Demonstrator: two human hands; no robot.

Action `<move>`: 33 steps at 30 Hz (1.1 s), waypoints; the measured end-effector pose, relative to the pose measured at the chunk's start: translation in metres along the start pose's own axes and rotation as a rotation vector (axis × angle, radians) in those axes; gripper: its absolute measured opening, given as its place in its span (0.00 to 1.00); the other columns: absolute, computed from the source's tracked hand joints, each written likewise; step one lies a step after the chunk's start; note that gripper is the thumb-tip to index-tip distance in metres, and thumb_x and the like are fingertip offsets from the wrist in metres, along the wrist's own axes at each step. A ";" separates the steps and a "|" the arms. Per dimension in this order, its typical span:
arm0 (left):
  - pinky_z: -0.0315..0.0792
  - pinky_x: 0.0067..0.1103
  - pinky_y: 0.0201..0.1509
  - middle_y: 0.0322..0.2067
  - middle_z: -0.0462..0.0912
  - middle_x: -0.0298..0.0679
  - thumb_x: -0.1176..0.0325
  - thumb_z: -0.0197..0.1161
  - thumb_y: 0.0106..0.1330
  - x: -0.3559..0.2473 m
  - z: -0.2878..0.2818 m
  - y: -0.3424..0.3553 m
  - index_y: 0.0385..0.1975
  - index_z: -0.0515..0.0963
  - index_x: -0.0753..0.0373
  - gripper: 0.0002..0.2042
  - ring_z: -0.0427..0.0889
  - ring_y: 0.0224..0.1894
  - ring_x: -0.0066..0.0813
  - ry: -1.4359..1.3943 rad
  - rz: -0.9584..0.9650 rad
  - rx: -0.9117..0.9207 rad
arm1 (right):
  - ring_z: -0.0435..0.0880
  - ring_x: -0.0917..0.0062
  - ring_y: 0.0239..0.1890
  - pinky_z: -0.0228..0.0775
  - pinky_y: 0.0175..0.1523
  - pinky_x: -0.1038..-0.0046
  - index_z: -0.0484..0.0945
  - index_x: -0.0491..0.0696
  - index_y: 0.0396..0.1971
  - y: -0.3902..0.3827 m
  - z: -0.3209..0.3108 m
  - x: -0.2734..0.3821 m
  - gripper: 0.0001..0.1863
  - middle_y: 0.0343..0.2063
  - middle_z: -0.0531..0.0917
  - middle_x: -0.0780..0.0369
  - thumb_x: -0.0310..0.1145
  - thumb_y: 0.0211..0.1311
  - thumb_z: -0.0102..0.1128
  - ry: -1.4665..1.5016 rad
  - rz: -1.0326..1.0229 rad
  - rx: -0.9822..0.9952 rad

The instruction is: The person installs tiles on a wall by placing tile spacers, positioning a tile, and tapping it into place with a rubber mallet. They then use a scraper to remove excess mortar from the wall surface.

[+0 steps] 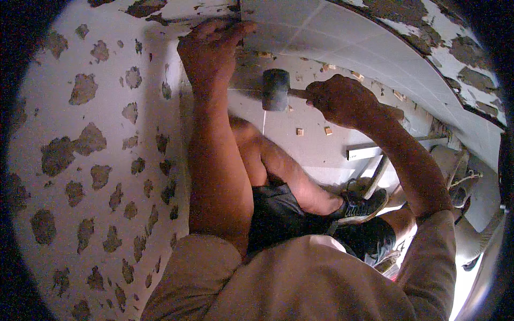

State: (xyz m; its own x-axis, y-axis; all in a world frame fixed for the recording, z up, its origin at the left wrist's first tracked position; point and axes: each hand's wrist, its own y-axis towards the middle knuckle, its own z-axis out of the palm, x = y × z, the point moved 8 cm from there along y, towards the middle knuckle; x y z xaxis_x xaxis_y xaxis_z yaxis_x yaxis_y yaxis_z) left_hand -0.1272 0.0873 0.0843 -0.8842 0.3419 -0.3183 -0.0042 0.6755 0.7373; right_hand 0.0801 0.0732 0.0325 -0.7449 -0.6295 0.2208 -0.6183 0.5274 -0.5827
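Mallet in the right fist, left hand up at the corner

The right hand [342, 101] is closed round the handle of a mallet [276, 90], fingers wrapped and knuckles up. Its dark, blocky head points toward the left arm and lies between the two hands, lower in view than the left hand; I cannot tell whether it touches anything. A bit of handle shows past the other side of the fist.

The left hand [209, 51] is raised where the patchy left wall [110, 32] meets the tiles [342, 27]. Its thumb reaches out to the right, away from the bent fingers. Whether it presses or pinches anything there, I cannot tell.

Small tan chips [300, 131] lie on the pale floor [305, 155] just below the mallet head in view. A silver bar [356, 154] passes behind the right forearm. The person sits with bent legs, in black shorts [276, 211], a dark lace-up shoe [372, 206] near the bar.
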 end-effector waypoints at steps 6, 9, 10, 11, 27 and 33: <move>0.77 0.20 0.36 0.24 0.86 0.37 0.64 0.76 0.48 0.029 0.011 -0.005 0.25 0.85 0.63 0.10 0.84 0.27 0.24 -0.472 -0.568 -0.017 | 0.82 0.61 0.41 0.74 0.49 0.60 0.79 0.51 0.44 0.019 0.009 -0.013 0.13 0.38 0.84 0.59 0.38 0.65 0.52 -0.098 -0.173 -0.032; 0.77 0.21 0.37 0.24 0.86 0.36 0.66 0.76 0.47 0.028 0.015 -0.005 0.25 0.85 0.63 0.10 0.84 0.27 0.23 -0.695 -0.738 -0.017 | 0.83 0.62 0.39 0.75 0.47 0.61 0.80 0.50 0.43 0.016 0.017 -0.006 0.12 0.37 0.84 0.60 0.36 0.63 0.53 -0.039 -0.180 -0.022; 0.77 0.21 0.37 0.24 0.86 0.36 0.66 0.76 0.47 0.031 0.012 -0.007 0.25 0.85 0.63 0.10 0.84 0.27 0.23 -0.685 -0.742 -0.016 | 0.83 0.63 0.38 0.76 0.46 0.61 0.80 0.49 0.42 0.013 0.016 0.008 0.12 0.36 0.84 0.60 0.34 0.62 0.54 0.090 -0.203 0.076; 0.77 0.21 0.37 0.24 0.86 0.36 0.66 0.76 0.47 0.032 0.008 -0.008 0.26 0.85 0.61 0.10 0.84 0.27 0.25 -0.588 -0.709 -0.004 | 0.84 0.63 0.37 0.77 0.44 0.59 0.81 0.48 0.40 0.014 0.014 0.007 0.11 0.35 0.84 0.59 0.36 0.63 0.53 0.121 -0.068 0.226; 0.79 0.28 0.40 0.36 0.86 0.34 0.65 0.64 0.55 0.012 0.019 -0.012 0.36 0.84 0.44 0.10 0.85 0.35 0.33 0.450 0.160 0.213 | 0.82 0.62 0.37 0.74 0.47 0.61 0.81 0.47 0.32 0.036 0.009 -0.018 0.10 0.34 0.83 0.57 0.36 0.62 0.54 -0.113 -0.264 -0.209; 0.80 0.29 0.38 0.36 0.86 0.32 0.69 0.64 0.51 0.010 0.018 -0.008 0.37 0.84 0.42 0.13 0.86 0.35 0.32 0.417 0.083 0.227 | 0.83 0.62 0.34 0.77 0.43 0.64 0.80 0.45 0.31 0.031 0.012 -0.015 0.10 0.30 0.83 0.56 0.35 0.62 0.53 -0.023 -0.406 -0.250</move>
State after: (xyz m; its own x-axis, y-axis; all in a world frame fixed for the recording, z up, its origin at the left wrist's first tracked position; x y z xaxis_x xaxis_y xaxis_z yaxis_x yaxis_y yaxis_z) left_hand -0.1275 0.0973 0.0640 -0.9893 0.1412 0.0364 0.1355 0.7983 0.5868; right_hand 0.0754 0.0923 0.0017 -0.4266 -0.8240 0.3729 -0.9017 0.3555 -0.2461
